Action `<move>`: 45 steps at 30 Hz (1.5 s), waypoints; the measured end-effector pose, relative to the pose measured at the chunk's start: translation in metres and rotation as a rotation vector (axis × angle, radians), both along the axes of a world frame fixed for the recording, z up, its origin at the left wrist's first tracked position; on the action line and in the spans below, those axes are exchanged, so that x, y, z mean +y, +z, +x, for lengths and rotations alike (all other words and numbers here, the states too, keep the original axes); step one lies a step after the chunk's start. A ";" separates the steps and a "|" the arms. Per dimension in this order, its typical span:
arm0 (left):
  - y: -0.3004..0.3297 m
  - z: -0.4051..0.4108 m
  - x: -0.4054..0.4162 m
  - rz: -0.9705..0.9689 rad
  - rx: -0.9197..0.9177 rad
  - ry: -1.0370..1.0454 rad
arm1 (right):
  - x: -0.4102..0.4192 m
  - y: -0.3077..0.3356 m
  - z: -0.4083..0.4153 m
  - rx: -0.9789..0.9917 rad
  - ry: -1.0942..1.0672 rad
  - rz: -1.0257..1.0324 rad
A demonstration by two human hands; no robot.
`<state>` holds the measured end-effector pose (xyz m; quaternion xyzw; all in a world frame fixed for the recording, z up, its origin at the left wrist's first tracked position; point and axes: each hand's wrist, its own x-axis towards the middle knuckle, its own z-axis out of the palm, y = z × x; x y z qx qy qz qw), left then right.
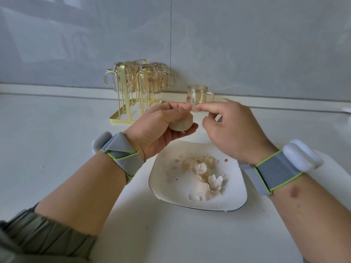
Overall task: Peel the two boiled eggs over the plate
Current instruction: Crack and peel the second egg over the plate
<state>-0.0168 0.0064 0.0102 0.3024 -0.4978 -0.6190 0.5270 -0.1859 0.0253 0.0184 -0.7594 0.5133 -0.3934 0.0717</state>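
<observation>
My left hand (161,126) is curled around a pale boiled egg (181,126), holding it above the far edge of the white plate (167,188). My right hand (229,128) is beside it, with thumb and forefinger pinched together at the top of the egg near my left thumb; whether a bit of shell sits between them I cannot tell. Several broken eggshell pieces (204,176) lie scattered on the plate. A second egg is not in sight.
A gold wire rack (133,103) with several upturned glass mugs stands at the back against the grey wall. One glass mug (198,96) stands upright just behind my hands. The white counter spreads to both sides. Both wrists wear grey straps.
</observation>
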 end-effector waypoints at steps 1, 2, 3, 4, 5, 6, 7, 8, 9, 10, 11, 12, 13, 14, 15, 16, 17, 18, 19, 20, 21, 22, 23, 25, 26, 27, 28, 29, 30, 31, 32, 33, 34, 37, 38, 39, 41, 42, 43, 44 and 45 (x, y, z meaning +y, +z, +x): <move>0.000 0.000 0.000 0.002 0.005 0.005 | 0.001 0.001 0.000 -0.005 0.006 -0.016; 0.001 0.001 0.000 -0.001 0.004 0.002 | 0.001 0.002 0.000 -0.003 0.010 -0.032; 0.001 0.001 0.000 -0.003 0.000 -0.005 | 0.001 0.002 0.000 0.002 0.009 -0.050; 0.001 0.001 0.000 0.001 -0.003 -0.008 | 0.001 0.001 0.000 0.008 0.007 -0.052; 0.001 0.001 0.000 0.009 -0.001 -0.003 | 0.001 0.001 0.000 0.013 0.004 -0.053; 0.001 0.001 0.000 0.018 0.000 0.007 | 0.002 0.001 0.000 0.020 0.004 -0.056; 0.001 0.001 0.000 0.026 -0.004 0.017 | 0.002 0.001 0.000 0.024 0.007 -0.061; 0.001 0.001 0.000 0.032 -0.010 0.024 | 0.002 0.002 0.000 0.018 0.007 -0.068; 0.001 0.001 0.000 0.038 -0.016 0.029 | 0.002 0.002 0.000 0.009 0.006 -0.075; 0.002 0.001 0.001 0.044 -0.023 0.031 | 0.002 0.003 0.000 -0.002 0.006 -0.078; 0.002 0.001 0.001 0.051 -0.032 0.032 | 0.002 0.003 0.000 -0.013 0.007 -0.084; 0.002 0.001 0.002 0.058 -0.039 0.037 | 0.001 0.003 0.000 -0.019 0.003 -0.090; 0.002 0.001 0.002 0.065 -0.038 0.045 | 0.001 0.003 -0.001 -0.017 -0.002 -0.098; 0.003 0.001 0.002 0.072 -0.033 0.054 | 0.001 0.002 0.000 -0.019 -0.008 -0.103; 0.002 0.000 0.002 0.080 -0.026 0.061 | 0.001 0.003 0.000 -0.029 -0.010 -0.101; 0.002 0.000 0.002 0.091 -0.021 0.067 | 0.001 0.003 0.000 -0.042 -0.004 -0.098; 0.002 -0.001 0.002 0.102 -0.021 0.070 | 0.001 0.003 0.000 -0.052 0.014 -0.100; 0.002 0.000 0.002 0.108 -0.024 0.064 | 0.001 0.003 0.000 -0.055 0.040 -0.104; 0.001 0.000 0.001 0.107 -0.029 0.051 | 0.002 0.003 0.001 -0.048 0.068 -0.099; 0.001 0.000 0.000 0.104 -0.038 0.038 | 0.004 0.002 0.003 -0.034 0.095 -0.082; 0.000 0.001 -0.001 0.100 -0.049 0.030 | 0.004 0.000 0.004 -0.013 0.115 -0.063; 0.000 0.000 -0.001 0.095 -0.060 0.029 | 0.004 -0.001 0.005 0.012 0.127 -0.048; 0.000 -0.001 -0.001 0.091 -0.066 0.037 | 0.004 -0.003 0.006 0.040 0.127 -0.049; 0.000 -0.002 -0.001 0.089 -0.061 0.049 | 0.003 -0.004 0.007 0.058 0.117 -0.064; 0.000 -0.002 -0.001 0.084 -0.057 0.043 | 0.002 -0.004 0.006 0.048 0.113 -0.073; 0.000 -0.003 -0.001 0.077 -0.057 0.032 | 0.001 -0.004 0.005 0.039 0.108 -0.085; 0.000 -0.002 -0.001 0.072 -0.059 0.021 | 0.001 -0.004 0.005 0.031 0.101 -0.099; 0.000 -0.002 -0.001 0.068 -0.061 0.011 | 0.000 -0.003 0.005 0.022 0.092 -0.111; 0.001 -0.002 -0.001 0.068 -0.058 -0.002 | -0.001 -0.004 0.004 0.011 0.081 -0.120; 0.001 -0.001 -0.001 0.067 -0.052 -0.010 | -0.001 -0.004 0.004 0.003 0.068 -0.129; 0.002 -0.002 0.000 0.067 -0.045 -0.017 | -0.002 -0.003 0.004 -0.001 0.056 -0.139; 0.002 -0.001 0.000 0.063 -0.043 -0.024 | -0.002 -0.003 0.004 -0.003 0.049 -0.148; 0.002 -0.002 0.001 0.057 -0.045 -0.031 | -0.002 -0.003 0.004 -0.006 0.049 -0.154; 0.001 -0.001 0.002 0.040 -0.046 -0.036 | 0.000 -0.002 0.004 -0.011 0.067 -0.182; 0.001 0.000 0.002 0.038 -0.036 -0.032 | 0.001 -0.001 0.004 -0.009 0.076 -0.188; 0.002 0.000 0.002 0.035 -0.026 -0.029 | 0.001 -0.001 0.004 -0.003 0.082 -0.192; 0.002 0.000 0.003 0.032 -0.017 -0.021 | 0.001 -0.002 0.003 0.021 0.089 -0.200; 0.002 0.000 0.003 0.031 -0.018 -0.018 | 0.000 -0.002 0.003 0.035 0.091 -0.207; 0.001 -0.001 0.003 0.028 -0.019 -0.017 | 0.000 -0.002 0.003 0.048 0.090 -0.213; 0.002 -0.001 0.003 0.024 -0.020 -0.016 | 0.000 -0.002 0.002 0.058 0.086 -0.219; 0.002 -0.001 0.004 0.020 -0.018 -0.018 | -0.001 -0.003 0.002 0.065 0.079 -0.226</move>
